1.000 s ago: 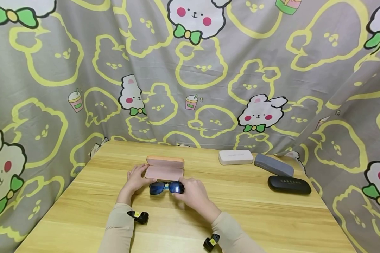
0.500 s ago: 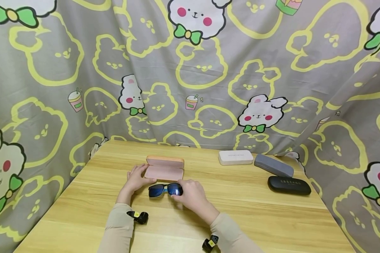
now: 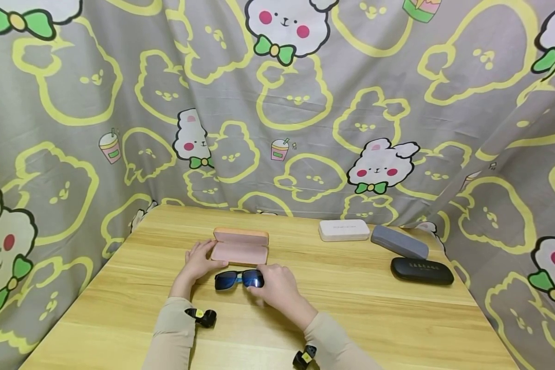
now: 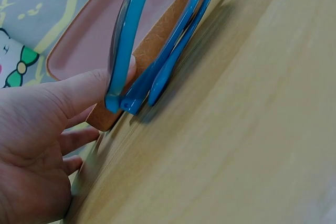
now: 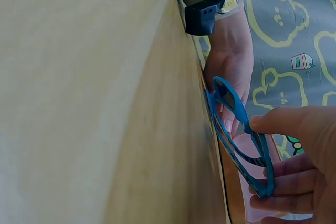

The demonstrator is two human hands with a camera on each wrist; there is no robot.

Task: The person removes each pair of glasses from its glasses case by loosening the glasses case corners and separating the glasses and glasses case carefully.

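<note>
An open glasses case (image 3: pixel 239 253) with a pink lining and orange-brown outside lies on the table, its lid tipped back. My left hand (image 3: pixel 201 261) holds the case at its left end, thumb along the front wall and fingers round the side. In front of it, my right hand (image 3: pixel 281 292) pinches dark-lensed sunglasses (image 3: pixel 225 280) by their right end between thumb and fingers. The left wrist view shows the bright blue inner frame (image 4: pixel 125 51) and folded temples (image 4: pixel 170 51) close over the wood. From the right wrist, the thumb (image 5: pixel 273 120) presses the frame's upper edge.
A white glasses case (image 3: pixel 344 230), a grey-blue case (image 3: pixel 400 242) and a black case (image 3: pixel 422 271), all closed, lie at the back right of the wooden table (image 3: pixel 388 324). A patterned curtain (image 3: pixel 305 169) surrounds the table's back and sides.
My right hand has drawn the sunglasses slightly toward me and to the left, away from the open case. The left hand and the case have stayed put.
</note>
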